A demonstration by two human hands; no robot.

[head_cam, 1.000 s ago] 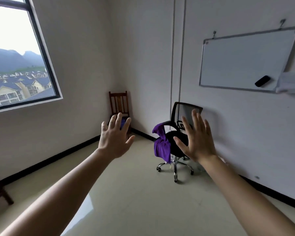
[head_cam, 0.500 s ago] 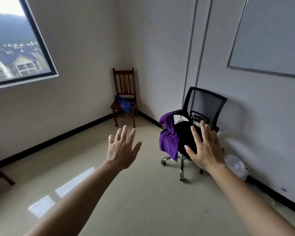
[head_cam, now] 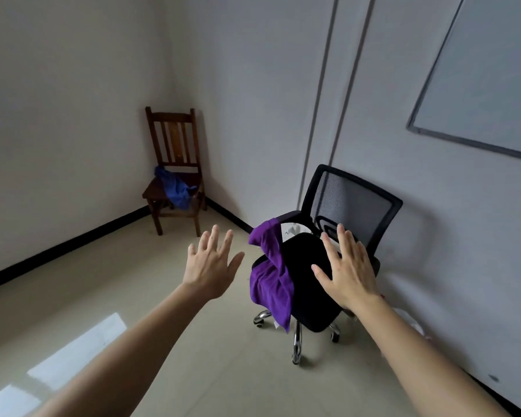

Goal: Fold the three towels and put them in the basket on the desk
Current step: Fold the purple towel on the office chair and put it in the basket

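A purple towel [head_cam: 271, 279] hangs crumpled over the left armrest and seat edge of a black office chair [head_cam: 310, 284]. A blue towel [head_cam: 176, 188] lies bunched on the seat of a wooden chair [head_cam: 172, 145] in the far corner. My left hand [head_cam: 209, 266] is stretched forward with fingers spread, empty, left of the purple towel. My right hand [head_cam: 348, 270] is also spread and empty, held in front of the office chair's seat. No third towel, basket or desk is in view.
White walls meet at the corner behind the wooden chair. A whiteboard [head_cam: 487, 79] hangs on the right wall. Something white [head_cam: 415, 326] lies on the floor by the right wall behind my right forearm. Pale floor stretches to the left.
The view has moved closer to both chairs and tilted down; the window has slid out at the left. Both hands stay spread and empty in front of me.
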